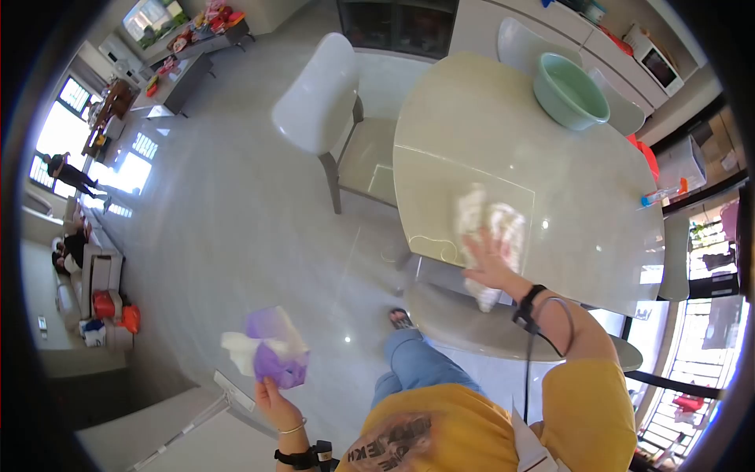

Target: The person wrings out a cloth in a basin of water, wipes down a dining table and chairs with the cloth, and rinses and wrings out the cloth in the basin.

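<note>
My left hand (273,400) is closed on the lower edge of a purple and white cloth (281,352), holding it out over the floor. On the glossy table, my right hand (489,261) presses a crumpled white patterned cloth (507,223) near the rounded edge. Part of that cloth is smeared by motion, and one end hangs over the edge beneath my wrist. The table (582,236) has a pale, reflective top. Farther back on it stands a light green basin (572,93); what is inside is hard to make out.
A white-backed chair (318,94) stands left of the table, and another chair seat (472,326) is in front of me. An orange-and-blue bottle (662,193) is at the right edge. People are far left, one standing (69,173) near the window, one on the sofa (102,267).
</note>
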`<action>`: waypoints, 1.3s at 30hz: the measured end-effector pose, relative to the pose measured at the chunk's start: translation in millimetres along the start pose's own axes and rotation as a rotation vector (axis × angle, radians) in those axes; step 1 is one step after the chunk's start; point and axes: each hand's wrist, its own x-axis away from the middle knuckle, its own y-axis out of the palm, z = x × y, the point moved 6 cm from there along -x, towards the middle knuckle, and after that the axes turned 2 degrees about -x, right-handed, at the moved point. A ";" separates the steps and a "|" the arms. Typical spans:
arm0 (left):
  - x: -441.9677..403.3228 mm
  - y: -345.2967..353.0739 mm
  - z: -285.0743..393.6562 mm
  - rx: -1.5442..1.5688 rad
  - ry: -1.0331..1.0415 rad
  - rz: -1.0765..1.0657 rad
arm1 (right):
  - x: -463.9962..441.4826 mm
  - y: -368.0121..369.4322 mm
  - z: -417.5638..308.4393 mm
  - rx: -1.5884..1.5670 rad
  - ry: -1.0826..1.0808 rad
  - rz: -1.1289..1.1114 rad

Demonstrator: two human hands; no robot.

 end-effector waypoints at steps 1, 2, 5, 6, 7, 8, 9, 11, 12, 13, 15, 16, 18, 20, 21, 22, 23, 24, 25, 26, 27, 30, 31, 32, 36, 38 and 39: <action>-12.3 12.6 -1.2 -0.003 -0.014 -0.052 | -22.0 -5.5 -21.8 0.000 -0.045 0.039; -24.6 33.3 9.4 -0.057 -0.005 -0.052 | -44.9 -12.7 -37.2 -0.003 -0.091 0.079; -76.2 68.4 25.4 -0.101 0.019 -0.244 | -117.2 -45.2 -46.7 -0.012 -0.126 0.221; -88.9 74.2 29.7 -0.109 0.032 -0.280 | -136.8 -56.9 -43.7 -0.012 -0.122 0.275; -106.3 80.2 35.4 -0.130 0.048 -0.289 | -159.9 -68.2 -38.9 -0.016 -0.080 0.303; -128.6 89.5 43.5 -0.150 0.068 -0.301 | -186.2 -83.1 -32.4 -0.021 -0.035 0.333; -150.9 100.2 52.0 -0.174 0.083 -0.313 | -212.1 -97.9 -25.2 -0.026 0.012 0.356; -189.9 118.0 65.9 -0.245 0.092 -0.366 | -262.5 -125.7 -11.1 -0.044 0.080 0.391; -205.2 122.0 71.8 -0.282 0.088 -0.393 | -280.4 -133.4 -6.4 -0.049 0.115 0.399; -212.5 125.7 77.0 -0.300 0.094 -0.416 | -287.5 -142.8 -5.9 -0.078 0.170 0.392; -238.8 151.6 90.9 -0.326 0.099 -0.474 | -314.7 -163.1 -15.4 -0.123 0.292 0.375; -249.4 165.6 95.0 -0.345 0.132 -0.514 | -319.2 -163.7 -30.3 -0.124 0.280 0.381; -269.8 206.0 99.3 -0.364 0.203 -0.607 | -317.5 -160.1 -66.3 -0.082 0.187 0.398; -280.0 258.2 102.7 -0.416 0.246 -0.757 | -293.8 -135.0 -100.6 -0.052 -0.008 0.381; -284.9 286.6 104.6 -0.435 0.274 -0.834 | -272.3 -125.5 -113.9 -0.023 -0.063 0.368; -289.6 315.1 108.1 -0.453 0.339 -0.930 | -248.1 -115.8 -119.8 -0.050 -0.084 0.403; -292.5 343.0 110.6 -0.467 0.407 -1.022 | -223.6 -106.0 -125.7 -0.076 -0.105 0.438; -293.9 367.9 112.1 -0.478 0.478 -1.112 | -198.2 -100.6 -121.5 -0.194 -0.067 0.411; -298.5 391.6 112.0 -0.465 0.508 -1.189 | -176.3 -97.1 -116.4 -0.207 0.027 0.354; -300.2 415.6 110.1 -0.445 0.537 -1.266 | -151.9 -90.9 -107.7 -0.282 0.126 0.354; -298.3 437.8 108.0 -0.423 0.564 -1.334 | -130.8 -79.2 -94.0 -0.279 0.317 0.337; -283.5 486.5 115.8 -0.389 0.765 -1.492 | -65.5 -15.8 -27.5 -0.246 0.828 0.472; -278.6 499.1 114.5 -0.393 0.773 -1.555 | -36.6 -6.0 -1.8 -0.281 0.982 0.499; -271.8 510.8 111.2 -0.401 0.781 -1.616 | -6.6 4.7 22.9 -0.320 1.134 0.525; -238.4 547.4 98.1 -0.425 0.854 -1.776 | 63.0 48.0 111.2 -0.421 1.614 0.749; -218.2 563.3 91.4 -0.407 0.946 -1.830 | 65.2 43.1 151.2 -0.494 1.863 0.639; -210.0 569.0 86.2 -0.406 1.004 -1.859 | 62.3 41.3 172.4 -0.506 1.942 0.622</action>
